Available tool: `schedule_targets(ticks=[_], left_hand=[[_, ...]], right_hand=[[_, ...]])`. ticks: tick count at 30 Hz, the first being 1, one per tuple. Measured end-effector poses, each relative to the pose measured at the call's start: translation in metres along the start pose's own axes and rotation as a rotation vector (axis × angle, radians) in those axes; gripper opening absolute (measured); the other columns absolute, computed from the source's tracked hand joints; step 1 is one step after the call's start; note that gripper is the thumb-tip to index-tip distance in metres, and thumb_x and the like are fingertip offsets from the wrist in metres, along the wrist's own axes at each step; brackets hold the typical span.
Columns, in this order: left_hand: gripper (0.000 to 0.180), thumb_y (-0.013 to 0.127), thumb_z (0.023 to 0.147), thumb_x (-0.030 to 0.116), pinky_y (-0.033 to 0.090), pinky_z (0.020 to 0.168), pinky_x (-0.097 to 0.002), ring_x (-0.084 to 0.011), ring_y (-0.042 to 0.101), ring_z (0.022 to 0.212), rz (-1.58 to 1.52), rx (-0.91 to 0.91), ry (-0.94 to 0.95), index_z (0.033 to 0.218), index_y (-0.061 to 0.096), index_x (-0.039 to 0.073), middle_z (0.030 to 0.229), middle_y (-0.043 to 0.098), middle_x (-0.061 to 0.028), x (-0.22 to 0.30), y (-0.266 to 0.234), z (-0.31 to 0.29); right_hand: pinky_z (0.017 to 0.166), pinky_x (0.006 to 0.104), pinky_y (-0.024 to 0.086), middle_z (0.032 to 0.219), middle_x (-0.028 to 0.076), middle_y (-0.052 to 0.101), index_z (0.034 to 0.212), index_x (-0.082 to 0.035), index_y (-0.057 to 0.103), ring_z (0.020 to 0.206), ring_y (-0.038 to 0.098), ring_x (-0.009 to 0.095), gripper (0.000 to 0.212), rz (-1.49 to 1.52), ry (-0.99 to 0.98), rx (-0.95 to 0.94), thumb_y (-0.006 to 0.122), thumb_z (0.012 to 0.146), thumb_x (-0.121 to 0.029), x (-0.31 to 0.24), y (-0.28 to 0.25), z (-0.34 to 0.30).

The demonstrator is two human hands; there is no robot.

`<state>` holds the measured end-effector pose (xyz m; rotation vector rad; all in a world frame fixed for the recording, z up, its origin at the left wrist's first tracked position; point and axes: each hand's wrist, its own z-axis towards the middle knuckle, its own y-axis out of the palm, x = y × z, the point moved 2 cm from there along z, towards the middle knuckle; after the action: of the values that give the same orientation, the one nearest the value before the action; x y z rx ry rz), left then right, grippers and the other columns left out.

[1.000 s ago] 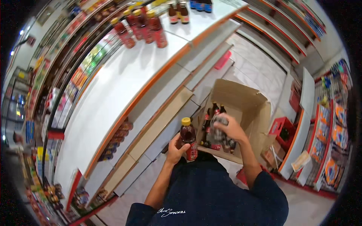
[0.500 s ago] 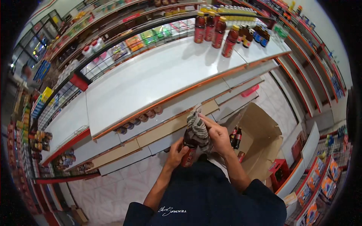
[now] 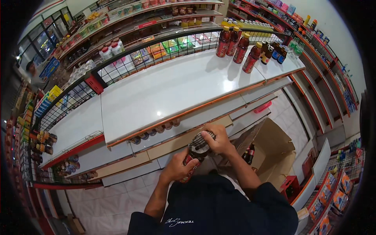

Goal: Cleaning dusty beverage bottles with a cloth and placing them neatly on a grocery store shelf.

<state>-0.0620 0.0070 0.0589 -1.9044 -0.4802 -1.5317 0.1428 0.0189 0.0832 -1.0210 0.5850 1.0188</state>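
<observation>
A dark bottle with a red label is held in front of my body, tilted. My left hand is wrapped round its labelled side. Over its top lies a striped grey cloth, which my right hand grips and presses down, so the bottle's cap is hidden. Several similar red-labelled bottles with yellow caps stand on the white top shelf at the far right. Beside them are smaller brown bottles and blue-labelled bottles.
An opened cardboard box with dark bottles in it stands to my right. Lower shelf tiers hold small jars. A black wire rack edges the shelf's back. A red crate sits near the right shelving.
My right hand has closed over the cloth, which now caps the bottle's top instead of hanging loosely beside it. The head view has shifted slightly, so the shelf appears lower.
</observation>
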Motion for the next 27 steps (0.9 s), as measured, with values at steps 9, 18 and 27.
schedule_targets(ticks=[9, 18, 27], left_hand=[[0.051, 0.050, 0.100, 0.026, 0.041, 0.099, -0.0326, -0.0226, 0.053, 0.115, -0.353, 0.522, 0.287, 0.140, 0.035, -0.002, 0.128, 0.053, -0.0148, -0.049, 0.017, 0.024], [0.041, 0.054, 0.099, 0.025, 0.045, 0.089, -0.0277, -0.0158, 0.055, 0.104, -0.562, 0.561, 0.235, 0.129, 0.041, 0.000, 0.117, 0.057, -0.0105, -0.042, 0.004, 0.026], [0.059, 0.065, 0.093, 0.032, 0.044, 0.092, -0.0301, -0.0161, 0.057, 0.105, -0.503, 0.264, 0.383, 0.135, 0.041, -0.001, 0.115, 0.061, -0.0106, -0.032, 0.010, 0.026]], right_hand=[[0.104, 0.0377, 0.039, 0.137, 0.021, 0.048, 0.144, -0.001, 0.037, 0.124, 0.049, 0.030, 0.048, 0.211, 0.200, 0.267, 0.046, 0.100, -0.018, -0.007, 0.065, -0.026], [0.110, 0.0420, 0.032, 0.154, 0.024, 0.025, 0.148, -0.004, 0.032, 0.140, 0.032, 0.039, 0.056, -0.029, -0.100, 0.192, 0.049, 0.097, -0.019, -0.012, 0.066, -0.036], [0.096, 0.0335, 0.044, 0.119, 0.012, 0.058, 0.131, 0.000, 0.049, 0.113, 0.054, 0.020, 0.042, 0.815, 0.151, 0.411, 0.048, 0.097, -0.025, 0.011, 0.030, 0.008]])
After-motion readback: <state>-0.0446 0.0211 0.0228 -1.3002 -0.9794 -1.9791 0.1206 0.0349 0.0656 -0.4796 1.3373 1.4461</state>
